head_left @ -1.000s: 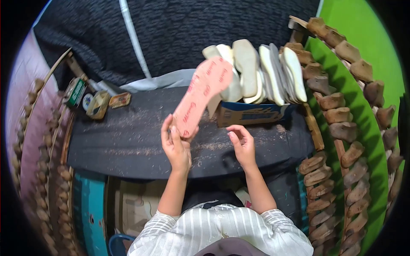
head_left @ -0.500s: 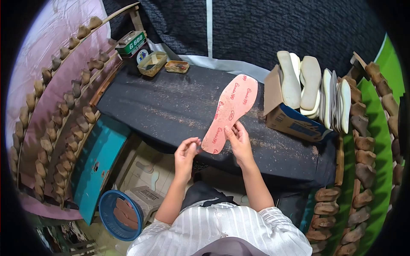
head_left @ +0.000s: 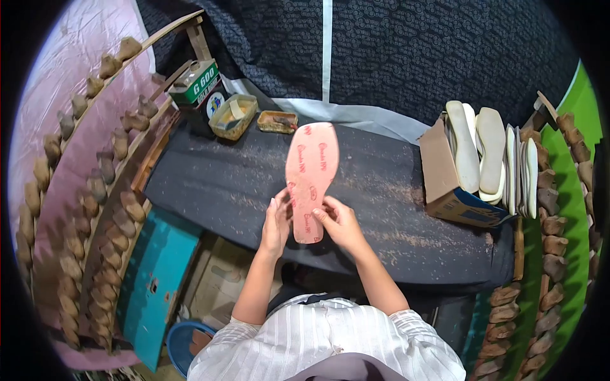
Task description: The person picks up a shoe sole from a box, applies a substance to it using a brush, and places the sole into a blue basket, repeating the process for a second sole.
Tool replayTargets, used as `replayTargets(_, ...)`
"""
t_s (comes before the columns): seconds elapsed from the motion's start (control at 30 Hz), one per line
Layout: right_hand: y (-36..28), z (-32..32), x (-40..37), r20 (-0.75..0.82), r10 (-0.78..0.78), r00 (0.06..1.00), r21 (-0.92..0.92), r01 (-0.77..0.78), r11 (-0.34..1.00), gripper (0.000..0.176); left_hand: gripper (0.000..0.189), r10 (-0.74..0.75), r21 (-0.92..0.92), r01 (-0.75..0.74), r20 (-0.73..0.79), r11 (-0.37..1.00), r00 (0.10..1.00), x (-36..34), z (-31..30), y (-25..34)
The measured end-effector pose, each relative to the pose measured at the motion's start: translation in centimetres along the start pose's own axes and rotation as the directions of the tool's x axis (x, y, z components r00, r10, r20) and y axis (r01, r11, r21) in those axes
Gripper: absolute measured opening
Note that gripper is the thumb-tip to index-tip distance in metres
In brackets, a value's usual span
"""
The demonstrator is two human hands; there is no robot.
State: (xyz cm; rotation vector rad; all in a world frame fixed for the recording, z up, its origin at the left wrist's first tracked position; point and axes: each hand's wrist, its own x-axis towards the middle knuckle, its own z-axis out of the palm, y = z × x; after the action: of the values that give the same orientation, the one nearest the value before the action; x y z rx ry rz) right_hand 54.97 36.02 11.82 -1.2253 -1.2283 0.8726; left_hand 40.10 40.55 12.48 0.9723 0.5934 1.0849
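Note:
A pink shoe insole (head_left: pixel 311 171) printed with red lettering is held up over the table, its wide end pointing away from me. My right hand (head_left: pixel 341 225) grips its narrow right side, thumb on the printed face and fingers behind. My left hand (head_left: pixel 276 223) is beside the opposite edge, fingers apart, with the fingertips right at the insole and the thumb off its face. Under it lies a table with a dark cloth (head_left: pixel 387 235), scattered with light crumbs.
A cardboard box (head_left: pixel 438 162) holding pale insoles (head_left: pixel 489 149) stands at the right. At the back left are a green-and-black can (head_left: pixel 198 95), a plastic tub (head_left: pixel 232 117) and a small tray (head_left: pixel 277 121). Racks of shoe lasts (head_left: pixel 95 190) flank both sides; a blue basin (head_left: pixel 184 346) sits below left.
The insole has shifted left and turned from a rightward slant to nearly upright. My left hand has opened from a pinch and come up to its edge. The camera view has shifted slightly.

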Motion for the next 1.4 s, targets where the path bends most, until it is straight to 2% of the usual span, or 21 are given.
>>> replayTargets(0.07,-1.0,2.1,1.9,0.027,0.006,1.000,-0.168,-0.002,0.986,0.028,0.069,0.005,0.007,-0.006,0.022,1.000,1.000,2.8,-1.9,0.4)
replayTargets(0.13,-1.2,4.3,4.1,0.026,0.010,1.000,-0.186,-0.005,0.982,0.028,0.069,-0.070,-0.220,0.134,0.274,0.966,0.959,4.8,-3.9,1.8)
replayTargets(0.33,0.6,7.8,9.9,0.096,0.088,0.991,-0.209,-0.067,0.976,0.023,0.072,-0.165,-0.348,0.200,0.128,0.916,0.978,9.6,-9.3,3.4)
replayTargets(0.4,2.1,8.0,11.9,0.038,0.030,0.999,0.008,-0.030,1.000,0.019,0.072,-0.095,-0.346,0.139,0.139,0.928,0.986,10.9,-11.5,3.6)
replayTargets(0.43,2.3,7.8,12.9,-0.035,0.072,0.997,-0.039,-0.073,0.997,0.017,0.073,-0.098,-0.292,0.124,0.102,0.948,0.990,11.2,-11.7,4.3)
replayTargets(0.47,2.6,7.6,13.9,-0.149,0.096,0.984,-0.164,-0.120,0.979,0.029,0.073,-0.101,-0.291,0.126,0.100,0.948,0.990,11.2,-11.9,4.9)
replayTargets(0.53,4.4,7.6,16.1,-0.414,-0.078,0.907,-0.256,-0.034,0.966,0.051,0.071,-0.128,-0.311,0.154,0.102,0.938,0.987,11.1,-12.4,5.6)
replayTargets(0.6,7.0,6.9,18.5,-0.472,-0.239,0.849,-0.450,0.001,0.893,0.061,0.072,-0.131,-0.304,0.161,0.119,0.939,0.984,10.9,-13.1,5.9)
replayTargets(0.63,6.8,6.8,19.2,-0.475,-0.153,0.866,-0.419,-0.070,0.905,0.059,0.073,-0.129,-0.299,0.166,0.142,0.940,0.982,10.7,-13.4,5.9)
replayTargets(0.67,7.0,6.6,20.0,-0.471,-0.154,0.869,-0.420,-0.067,0.905,0.059,0.073,-0.125,-0.301,0.162,0.138,0.940,0.982,10.6,-13.8,5.9)
replayTargets(0.73,8.2,6.6,21.8,-0.351,0.031,0.936,-0.125,-0.079,0.989,0.058,0.073,-0.132,-0.321,0.167,0.128,0.932,0.983,10.5,-14.4,5.8)
replayTargets(0.77,9.5,7.0,23.0,-0.355,-0.009,0.935,0.055,0.030,0.998,0.052,0.074,-0.151,-0.310,0.179,0.114,0.934,0.982,10.3,-14.6,5.8)
replayTargets(0.8,10.6,6.8,23.9,-0.353,-0.011,0.936,0.054,0.032,0.998,0.052,0.074,-0.148,-0.312,0.176,0.113,0.934,0.983,10.3,-14.9,5.9)
replayTargets(0.87,11.4,6.5,24.9,-0.346,0.127,0.930,0.282,-0.025,0.959,0.040,0.074,-0.151,-0.280,0.180,0.119,0.943,0.981,10.1,-15.4,5.9)
replayTargets(1.07,11.0,7.4,26.7,-0.443,0.103,0.891,0.095,-0.067,0.993,0.024,0.074,-0.185,-0.246,0.212,0.132,0.946,0.974,9.8,-15.9,5.9)
replayTargets(1.13,10.0,7.5,26.4,-0.506,-0.160,0.848,-0.318,-0.011,0.948,0.026,0.074,-0.191,-0.247,0.217,0.127,0.944,0.973,9.8,-15.9,6.2)
replayTargets(1.17,9.3,7.7,26.0,-0.502,-0.248,0.829,-0.377,0.049,0.925,0.023,0.075,-0.180,-0.255,0.212,0.144,0.944,0.973,9.8,-15.9,6.4)
replayTargets(1.2,8.6,8.0,25.8,-0.499,-0.248,0.830,-0.377,0.049,0.925,0.023,0.075,-0.167,-0.264,0.206,0.161,0.942,0.973,9.8,-16.0,6.6)
replayTargets(1.27,7.7,8.3,25.4,-0.443,-0.375,0.814,-0.442,0.165,0.882,0.020,0.076,-0.180,-0.252,0.214,0.153,0.944,0.972,9.9,-16.1,6.6)
replayTargets(1.33,6.6,8.3,25.1,-0.423,-0.331,0.844,-0.459,0.115,0.881,0.019,0.076,-0.193,-0.240,0.225,0.147,0.945,0.970,10.0,-16.2,6.6)
replayTargets(1.4,5.5,8.3,24.8,-0.446,-0.442,0.778,-0.445,0.235,0.864,0.019,0.077,-0.197,-0.263,0.238,0.174,0.935,0.965,10.1,-16.2,6.6)
